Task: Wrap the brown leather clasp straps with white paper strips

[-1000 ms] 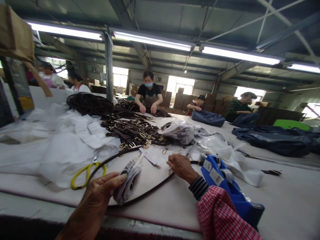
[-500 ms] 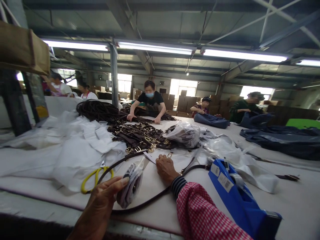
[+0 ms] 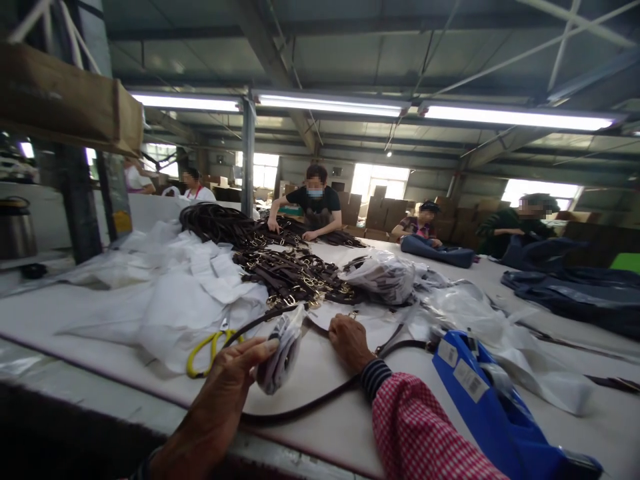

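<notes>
My left hand (image 3: 233, 373) is closed on a small clear plastic packet (image 3: 281, 350) with dark contents, held just above the white table (image 3: 350, 427). My right hand (image 3: 350, 340), in a red checked sleeve, rests knuckles-up on the table at white paper pieces (image 3: 320, 317), its fingers curled under and hidden. A long dark brown strap (image 3: 320, 400) loops on the table beneath both hands. Yellow-handled scissors (image 3: 207, 350) lie left of my left hand.
A blue tape dispenser (image 3: 485, 400) stands at my right. White cloth bags (image 3: 165, 293) pile at left, dark straps with gold buckles (image 3: 295, 277) and plastic bags (image 3: 385, 273) in the middle. Navy bags (image 3: 575, 287) lie far right. Several people work across the table.
The camera has turned left and tilted, shifting everything rightward in view. My right hand has slid left along the strap toward the paper pieces. My left hand keeps holding the packet.
</notes>
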Demonstrator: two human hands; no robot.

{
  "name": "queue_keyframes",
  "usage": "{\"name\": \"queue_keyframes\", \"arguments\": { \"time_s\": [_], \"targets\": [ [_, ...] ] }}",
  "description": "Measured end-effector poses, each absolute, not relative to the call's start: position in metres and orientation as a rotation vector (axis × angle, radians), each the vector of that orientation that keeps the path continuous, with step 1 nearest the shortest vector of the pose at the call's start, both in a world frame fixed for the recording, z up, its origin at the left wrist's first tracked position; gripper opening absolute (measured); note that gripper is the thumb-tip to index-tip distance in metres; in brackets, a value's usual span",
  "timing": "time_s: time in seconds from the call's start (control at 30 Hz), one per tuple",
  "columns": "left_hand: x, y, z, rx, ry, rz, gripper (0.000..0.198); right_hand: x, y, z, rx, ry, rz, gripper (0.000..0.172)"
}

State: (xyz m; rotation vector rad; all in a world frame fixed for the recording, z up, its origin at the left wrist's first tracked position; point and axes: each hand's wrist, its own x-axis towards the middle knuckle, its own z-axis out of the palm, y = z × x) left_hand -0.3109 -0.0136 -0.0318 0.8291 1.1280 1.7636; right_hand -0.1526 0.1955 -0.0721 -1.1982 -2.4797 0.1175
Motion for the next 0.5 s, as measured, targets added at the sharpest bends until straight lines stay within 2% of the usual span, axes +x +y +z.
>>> {"name": "queue_keyframes", "arguments": {
  "time_s": [0.1, 0.23, 0.3, 0.4, 0.5],
  "targets": [
    [-0.306, -0.008, -0.03, 0.911, 1.143, 1.693, 0.039, -0.146, 0.191, -0.06, -1.212, -2.325, 0.282, 0.012],
    [-0.303, -0.005, -0.033, 0.855, 1.14, 1.638, 0.036, -0.11, 0.159, -0.033, -1.103, -2.12, 0.484, 0.027],
    [-0.301, -0.005, -0.036, 0.84, 1.133, 1.614, 0.034, -0.084, 0.129, -0.026, -0.987, -2.062, 0.711, 0.034],
    [-0.294, -0.005, -0.036, 0.855, 1.084, 1.563, 0.03, -0.047, 0.081, -0.032, -0.794, -1.89, 1.271, 0.04],
    [-0.28, -0.008, -0.03, 0.873, 1.033, 1.498, 0.028, -0.024, 0.05, -0.046, -0.815, -1.884, 1.46, 0.042]
  ]
}}
